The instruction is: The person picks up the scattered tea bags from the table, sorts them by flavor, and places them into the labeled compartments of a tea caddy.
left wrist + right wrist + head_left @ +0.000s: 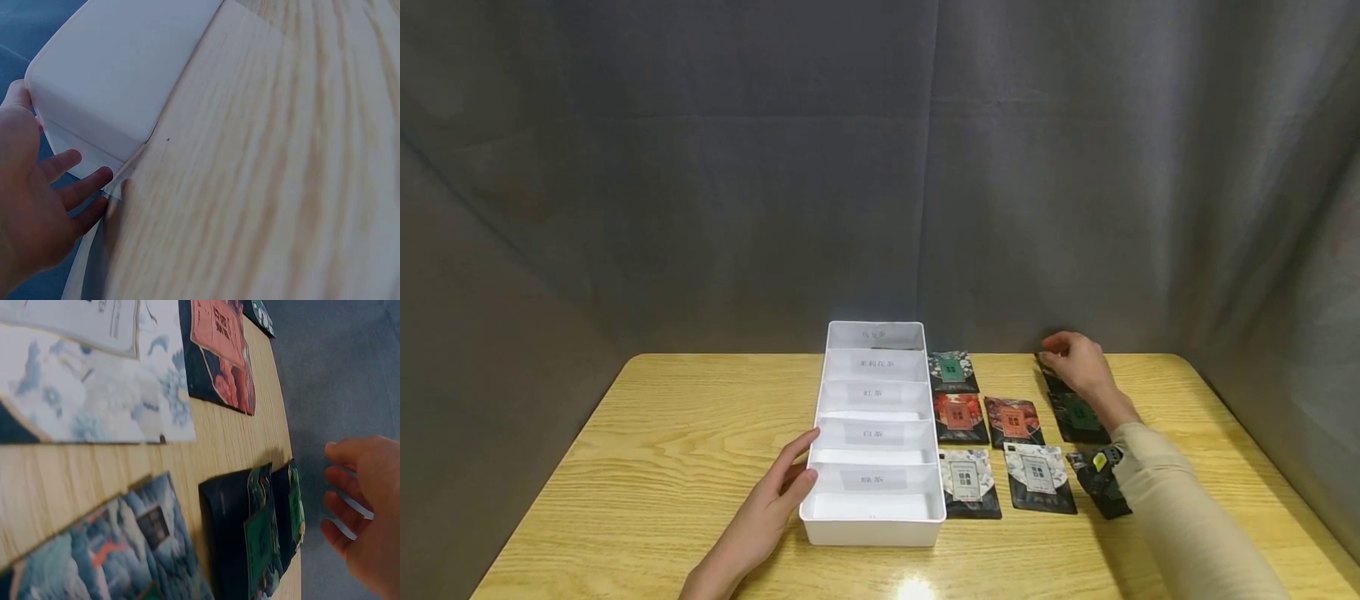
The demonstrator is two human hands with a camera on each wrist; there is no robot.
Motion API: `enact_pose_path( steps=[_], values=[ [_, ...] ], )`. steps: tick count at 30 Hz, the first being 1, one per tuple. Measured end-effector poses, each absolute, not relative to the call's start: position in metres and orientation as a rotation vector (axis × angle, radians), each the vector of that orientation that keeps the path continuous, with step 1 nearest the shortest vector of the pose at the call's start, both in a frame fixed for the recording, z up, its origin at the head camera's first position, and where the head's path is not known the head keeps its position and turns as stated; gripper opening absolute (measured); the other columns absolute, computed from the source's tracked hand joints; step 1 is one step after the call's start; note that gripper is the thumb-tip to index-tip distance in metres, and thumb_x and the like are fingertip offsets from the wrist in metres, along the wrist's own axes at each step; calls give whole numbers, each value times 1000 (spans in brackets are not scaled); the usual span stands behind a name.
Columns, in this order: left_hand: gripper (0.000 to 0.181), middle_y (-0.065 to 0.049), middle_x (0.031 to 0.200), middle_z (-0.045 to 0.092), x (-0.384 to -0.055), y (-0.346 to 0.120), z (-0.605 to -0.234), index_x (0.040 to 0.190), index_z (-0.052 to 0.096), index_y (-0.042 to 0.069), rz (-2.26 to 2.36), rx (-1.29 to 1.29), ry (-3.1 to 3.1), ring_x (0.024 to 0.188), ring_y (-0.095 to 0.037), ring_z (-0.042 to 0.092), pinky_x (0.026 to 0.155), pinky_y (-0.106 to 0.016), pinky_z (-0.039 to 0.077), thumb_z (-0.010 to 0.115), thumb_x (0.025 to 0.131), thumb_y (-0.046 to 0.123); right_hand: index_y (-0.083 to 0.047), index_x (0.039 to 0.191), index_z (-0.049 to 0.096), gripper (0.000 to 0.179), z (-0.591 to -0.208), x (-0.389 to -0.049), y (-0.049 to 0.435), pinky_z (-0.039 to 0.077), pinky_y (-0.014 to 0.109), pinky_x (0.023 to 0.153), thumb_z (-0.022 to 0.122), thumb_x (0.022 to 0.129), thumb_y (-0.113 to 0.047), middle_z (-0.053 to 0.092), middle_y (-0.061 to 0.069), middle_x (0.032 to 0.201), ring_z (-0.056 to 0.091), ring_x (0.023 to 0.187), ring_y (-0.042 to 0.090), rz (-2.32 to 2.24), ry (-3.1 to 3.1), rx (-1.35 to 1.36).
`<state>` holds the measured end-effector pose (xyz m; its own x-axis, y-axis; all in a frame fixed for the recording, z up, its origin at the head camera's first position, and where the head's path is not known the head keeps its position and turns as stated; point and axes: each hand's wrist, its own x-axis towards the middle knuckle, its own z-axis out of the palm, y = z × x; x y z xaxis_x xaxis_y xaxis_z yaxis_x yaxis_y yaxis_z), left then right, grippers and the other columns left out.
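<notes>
A white plastic box (872, 533) with labelled compartments stands lengthwise on the table. My left hand (767, 500) rests at its near left side, with thumb and fingertips by the rim; in the left wrist view the other fingers are spread loosely. At the back right, my right hand (1078, 367) hovers over a dark tea packet (1051, 379), partly covered by the hand. The right wrist view has that hand (369, 506) with loosely bent fingers and nothing in them, apart from the green-labelled packet (295, 509) nearby. A second green-labelled packet (1078, 417) lies just in front.
Between box and right arm lie red-labelled packets (1015, 421), white-topped packets (1037, 479) and a green-labelled packet (952, 372) at the back. Another dark packet (1108, 500) is partly under the right wrist. A grey curtain (760, 208) hangs behind the wooden table (685, 442).
</notes>
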<state>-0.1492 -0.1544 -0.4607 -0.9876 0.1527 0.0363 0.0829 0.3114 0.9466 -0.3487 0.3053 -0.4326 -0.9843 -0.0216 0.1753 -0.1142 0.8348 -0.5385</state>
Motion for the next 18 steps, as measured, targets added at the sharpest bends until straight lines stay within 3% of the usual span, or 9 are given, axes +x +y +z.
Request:
enact_pose_path(
  steps=[13, 18],
  values=[
    [49, -11, 138, 57, -149, -154, -460, 150, 38, 37, 1807, 228, 2490, 125, -26, 56, 99, -44, 47, 52, 104, 33, 9, 129, 57, 41, -434, -354, 325, 46, 59, 93, 57, 98, -18, 55, 32, 130, 54, 116, 48, 816, -2929, 87],
    [48, -8, 138, 58, -150, -154, -462, 150, 38, 41, 1797, 215, 2487, 125, -24, 56, 100, -43, 46, 52, 104, 34, 10, 134, 53, 44, -437, -354, 330, 45, 60, 95, 57, 99, -18, 52, 33, 133, 51, 121, 49, 839, -2966, 46]
  ],
)
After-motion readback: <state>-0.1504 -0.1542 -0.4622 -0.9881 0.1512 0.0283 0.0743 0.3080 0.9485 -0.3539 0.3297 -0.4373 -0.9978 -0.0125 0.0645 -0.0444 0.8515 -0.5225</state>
